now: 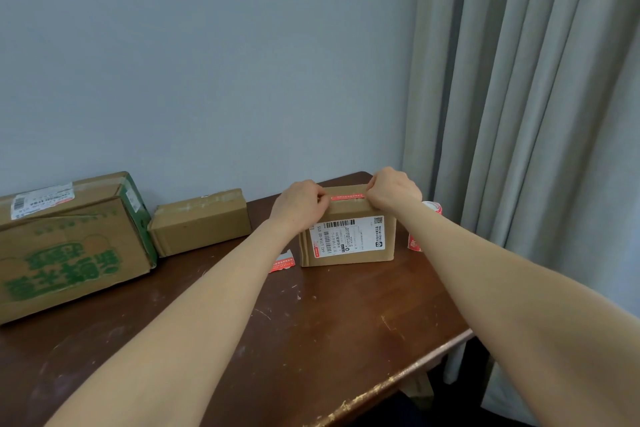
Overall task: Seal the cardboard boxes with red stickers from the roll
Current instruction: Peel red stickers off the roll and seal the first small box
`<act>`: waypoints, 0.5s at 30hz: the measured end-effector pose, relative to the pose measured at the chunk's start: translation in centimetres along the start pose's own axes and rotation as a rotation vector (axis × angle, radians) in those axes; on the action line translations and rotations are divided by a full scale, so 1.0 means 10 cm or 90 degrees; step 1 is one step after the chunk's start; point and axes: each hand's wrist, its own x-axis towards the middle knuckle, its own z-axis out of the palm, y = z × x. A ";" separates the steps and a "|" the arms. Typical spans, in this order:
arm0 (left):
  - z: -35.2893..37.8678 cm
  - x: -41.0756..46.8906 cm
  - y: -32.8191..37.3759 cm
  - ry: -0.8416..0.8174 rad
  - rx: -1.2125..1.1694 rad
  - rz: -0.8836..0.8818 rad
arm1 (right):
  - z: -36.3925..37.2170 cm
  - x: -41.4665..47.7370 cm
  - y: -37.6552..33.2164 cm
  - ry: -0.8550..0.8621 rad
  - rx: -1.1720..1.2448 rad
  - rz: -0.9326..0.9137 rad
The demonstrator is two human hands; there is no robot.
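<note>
A small cardboard box (349,255) with a white shipping label stands on the brown table near the far right corner. Across its top lies a red sticker (347,198). My left hand (300,204) pinches the sticker's left end with curled fingers. My right hand (393,191) pinches its right end the same way. The sticker roll (433,207) sits to the right of the box, mostly hidden behind my right forearm. A loose red and white sticker piece (282,263) lies on the table left of the box.
A large box with green print (69,246) stands at the far left. A medium plain box (202,221) sits against the wall. The table's worn front edge (408,378) runs diagonally at the right. Grey curtains (526,97) hang on the right.
</note>
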 end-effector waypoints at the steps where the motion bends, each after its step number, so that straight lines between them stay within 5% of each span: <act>1: -0.01 0.00 0.00 0.032 -0.015 -0.008 | 0.00 -0.01 0.01 0.012 -0.005 -0.025; 6: 0.00 0.01 0.02 0.064 0.047 -0.013 | -0.01 -0.09 0.04 0.027 -0.098 -0.198; 15: 0.09 0.02 -0.02 -0.001 0.129 -0.073 | 0.05 -0.15 0.07 -0.002 -0.169 -0.183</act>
